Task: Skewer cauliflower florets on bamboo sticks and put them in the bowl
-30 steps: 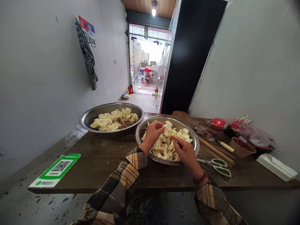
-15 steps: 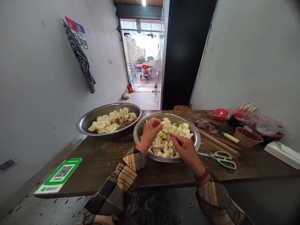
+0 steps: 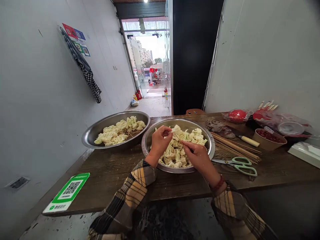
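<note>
Two hands threading cauliflower onto a skewer over a steel basin.

On the wooden counter (image 3: 110, 173), a QR-code placard (image 3: 67, 192) lies far left, then a steel basin of skewered cauliflower (image 3: 116, 131). The left hand (image 3: 159, 142) has its grip closed on a cauliflower floret (image 3: 175, 130); the right hand (image 3: 197, 156) pinches a bamboo skewer (image 3: 179, 138) in a narrow grip, both above the basin of loose florets (image 3: 178, 145). Rightward lie spare skewers (image 3: 235, 148) and green-handled scissors (image 3: 237, 165).

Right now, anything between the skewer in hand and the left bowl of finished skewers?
Nothing visible. The right hand and left hand hold the skewer over the near bowl; the left bowl sits directly beside it, rims almost touching.
</note>
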`<state>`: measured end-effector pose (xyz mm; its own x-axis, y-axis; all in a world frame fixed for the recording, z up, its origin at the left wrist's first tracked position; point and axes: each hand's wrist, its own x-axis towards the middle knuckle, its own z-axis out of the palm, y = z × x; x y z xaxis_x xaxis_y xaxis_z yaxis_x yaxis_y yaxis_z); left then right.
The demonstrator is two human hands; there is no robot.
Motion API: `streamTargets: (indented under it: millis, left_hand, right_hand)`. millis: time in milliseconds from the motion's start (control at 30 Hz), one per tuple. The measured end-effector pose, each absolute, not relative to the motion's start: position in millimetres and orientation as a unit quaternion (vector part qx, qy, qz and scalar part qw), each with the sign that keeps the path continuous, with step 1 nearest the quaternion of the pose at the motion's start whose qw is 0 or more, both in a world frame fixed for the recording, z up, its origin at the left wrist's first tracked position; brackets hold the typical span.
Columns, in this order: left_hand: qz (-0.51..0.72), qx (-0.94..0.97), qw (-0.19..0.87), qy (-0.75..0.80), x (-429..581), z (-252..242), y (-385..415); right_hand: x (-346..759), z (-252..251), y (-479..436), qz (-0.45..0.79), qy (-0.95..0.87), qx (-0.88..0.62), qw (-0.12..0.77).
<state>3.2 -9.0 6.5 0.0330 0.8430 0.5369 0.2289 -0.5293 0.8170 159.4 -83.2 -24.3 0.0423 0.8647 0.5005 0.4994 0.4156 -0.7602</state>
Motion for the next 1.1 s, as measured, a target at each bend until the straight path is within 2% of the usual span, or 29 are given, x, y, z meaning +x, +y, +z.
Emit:
streamTargets:
  millis: [833, 967, 1100]
  left_hand:
    - [0.505, 0.766, 0.238, 0.319, 8, 1, -7]
    - [0.463, 0.789, 0.271, 0.299, 16, 3, -14]
    - [0.467, 0.746, 0.356, 0.314, 15, 8, -14]
  right_hand:
    - [158, -14, -86, 0.144, -0.650, -0.520, 0.535]
    - [159, -10, -82, 0.143, -0.630, -0.540, 0.540]
    - [158, -12, -80, 0.151, -0.610, -0.539, 0.561]
